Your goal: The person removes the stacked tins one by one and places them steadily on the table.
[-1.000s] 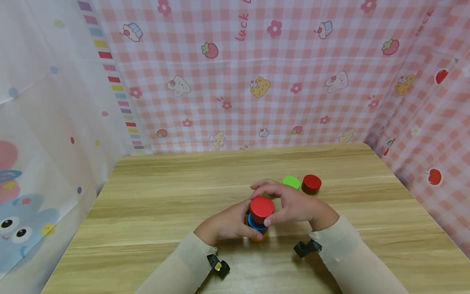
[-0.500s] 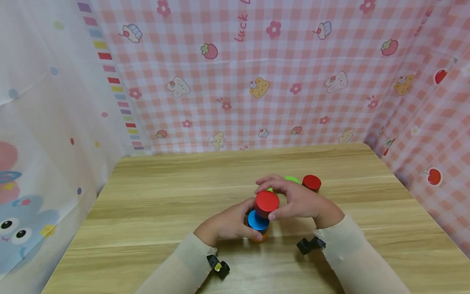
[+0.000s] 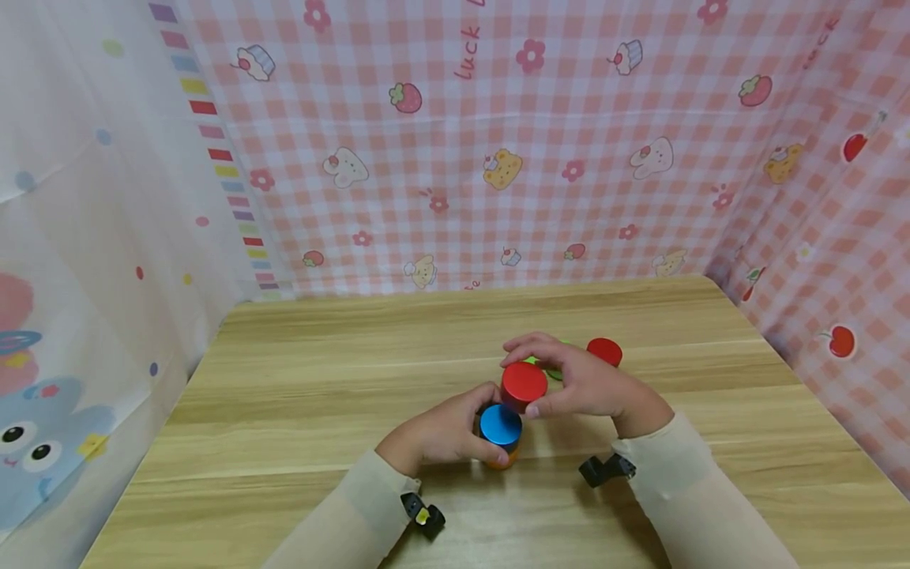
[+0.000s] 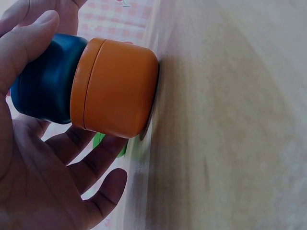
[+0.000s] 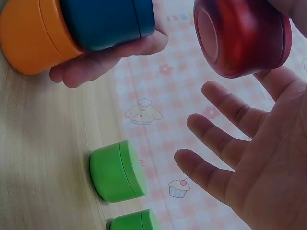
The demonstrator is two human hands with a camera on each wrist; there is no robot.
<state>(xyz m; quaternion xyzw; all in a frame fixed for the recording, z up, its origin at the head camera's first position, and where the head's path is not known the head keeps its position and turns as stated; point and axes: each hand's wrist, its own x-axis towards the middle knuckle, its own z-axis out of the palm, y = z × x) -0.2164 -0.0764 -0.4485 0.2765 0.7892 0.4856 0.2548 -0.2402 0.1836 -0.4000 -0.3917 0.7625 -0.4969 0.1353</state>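
Observation:
A blue round tin [image 3: 501, 425] stands on top of an orange round tin [image 4: 117, 88], which rests upright on the table. My left hand [image 3: 444, 431] grips the stack, its thumb [image 4: 29, 45] across the blue tin's side and its fingers behind. Between thumb and forefinger, my right hand [image 3: 590, 383] pinches a red round tin [image 5: 242, 38]. That red tin is apart from the blue one in the right wrist view, up and to its right. The other right fingers [image 5: 208, 177] are spread out, holding nothing.
Two green round tins [image 5: 115, 172] stand beyond the right hand, mostly hidden by it in the head view. A second red tin [image 3: 604, 351] stands behind that hand. Patterned curtains [image 3: 455, 174] border the wooden table [image 3: 320, 356] at the back and sides.
My right hand has carried the red tin off the blue tin, to the right and away from me, uncovering the blue top. The left hand has stayed on the stack.

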